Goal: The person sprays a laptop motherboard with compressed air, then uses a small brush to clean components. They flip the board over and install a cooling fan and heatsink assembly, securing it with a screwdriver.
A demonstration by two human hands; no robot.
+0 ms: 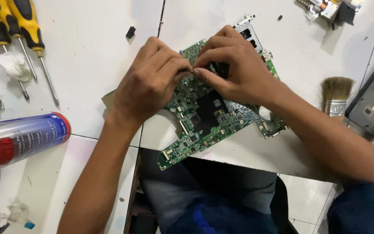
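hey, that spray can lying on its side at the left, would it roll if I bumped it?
Probably: the spray can is a smooth cylinder lying on its side on the flat white table, with nothing visibly blocking it. Its glossy surface may be slippery to grip.

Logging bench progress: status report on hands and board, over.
Left hand and right hand fingertips pinched together over green circuit board, what they grip too small to tell. Board flat on white table. Screwdrivers, spray can, brush lie apart.
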